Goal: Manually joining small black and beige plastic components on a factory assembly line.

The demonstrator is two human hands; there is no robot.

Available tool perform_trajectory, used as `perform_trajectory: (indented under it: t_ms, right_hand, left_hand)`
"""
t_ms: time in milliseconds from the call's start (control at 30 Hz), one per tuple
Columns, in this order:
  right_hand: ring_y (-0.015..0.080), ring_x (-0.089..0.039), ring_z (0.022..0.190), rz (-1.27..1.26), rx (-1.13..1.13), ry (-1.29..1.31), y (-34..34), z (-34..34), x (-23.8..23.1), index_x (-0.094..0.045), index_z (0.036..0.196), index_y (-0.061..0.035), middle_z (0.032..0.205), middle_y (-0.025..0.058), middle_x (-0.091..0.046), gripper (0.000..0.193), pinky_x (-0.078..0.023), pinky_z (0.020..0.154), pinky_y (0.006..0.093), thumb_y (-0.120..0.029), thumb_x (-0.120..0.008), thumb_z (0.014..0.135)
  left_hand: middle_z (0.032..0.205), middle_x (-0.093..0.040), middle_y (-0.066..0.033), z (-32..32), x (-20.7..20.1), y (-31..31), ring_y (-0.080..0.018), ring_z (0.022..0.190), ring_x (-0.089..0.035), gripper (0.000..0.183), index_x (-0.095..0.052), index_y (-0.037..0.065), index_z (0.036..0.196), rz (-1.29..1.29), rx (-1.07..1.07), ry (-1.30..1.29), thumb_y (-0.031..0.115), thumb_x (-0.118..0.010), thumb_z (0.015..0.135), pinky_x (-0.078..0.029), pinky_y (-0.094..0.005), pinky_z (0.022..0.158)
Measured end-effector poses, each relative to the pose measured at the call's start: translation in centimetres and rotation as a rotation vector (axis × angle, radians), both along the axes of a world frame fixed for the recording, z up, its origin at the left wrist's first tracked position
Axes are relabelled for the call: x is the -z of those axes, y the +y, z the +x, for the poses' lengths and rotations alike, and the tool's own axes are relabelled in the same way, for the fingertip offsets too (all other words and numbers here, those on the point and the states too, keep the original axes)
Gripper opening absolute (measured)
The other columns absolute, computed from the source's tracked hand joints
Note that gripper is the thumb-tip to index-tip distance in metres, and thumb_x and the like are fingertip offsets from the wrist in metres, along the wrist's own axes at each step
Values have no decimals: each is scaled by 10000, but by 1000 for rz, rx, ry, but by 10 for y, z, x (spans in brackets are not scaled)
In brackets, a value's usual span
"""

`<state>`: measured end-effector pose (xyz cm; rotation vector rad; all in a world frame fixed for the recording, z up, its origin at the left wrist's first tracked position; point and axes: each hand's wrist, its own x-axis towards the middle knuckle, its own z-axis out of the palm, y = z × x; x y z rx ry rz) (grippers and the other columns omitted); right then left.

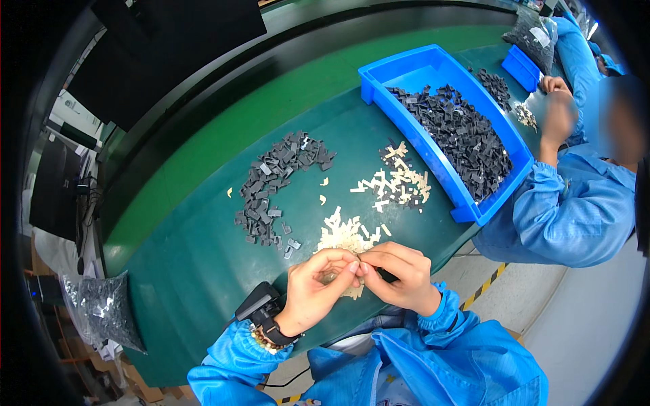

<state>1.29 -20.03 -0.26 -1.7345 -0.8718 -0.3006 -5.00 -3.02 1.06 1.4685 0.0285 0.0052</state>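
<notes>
The left hand (318,284) and right hand (404,276) met, fingertips pinched narrowly; I couldn't tell on what. Cream pieces (342,235) lay heaped beneath and just beyond, grey pieces (256,204) farther left, a blue tray (466,214) off right. A light, steady pinch probably suited such small parts.

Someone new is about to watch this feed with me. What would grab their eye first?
Probably the big blue bin right of upper centre, heaped with dark parts. Next, the person's left hand and right hand, fingertips together at lower centre, beside and partly over a pile of cream pieces. Farther left, a curved spread of grey parts stands out on the green table.
</notes>
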Motion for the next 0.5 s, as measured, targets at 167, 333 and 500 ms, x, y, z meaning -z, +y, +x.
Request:
perform_trajectory:
  t_ms: [167, 333, 500]
  right_hand:
    - [217, -683, 665, 9, -14, 21, -1, 1, -1, -705, 905, 20, 808, 104, -683, 129, -557, 592, 307, 54, -730, 782]
    - [170, -659, 641, -2, -24, 105, -3, 1, -6, -707, 884, 6, 765, 79, -656, 108, -528, 565, 281, 52, -722, 787]
    - [122, -590, 593, 6, 34, 226, -9, 5, -6, -696, 850, 5, 741, 65, -630, 60, -453, 521, 256, 35, -720, 804]
  left_hand:
    - [956, -712, -128, 0, 1, 2, -158, 808, -682, 99, -611, -62, 1063, 21, 23, 43, -34, -612, 968, -564, -273, 742]
    - [962, -710, -132, 2, 1, 1, -155, 794, -676, 98, -611, -59, 1064, -32, 33, 59, -38, -608, 968, -561, -276, 736]
    - [951, -709, -136, 3, -2, 4, -153, 793, -671, 104, -607, -54, 1077, -189, 84, 104, -31, -597, 975, -557, -280, 727]
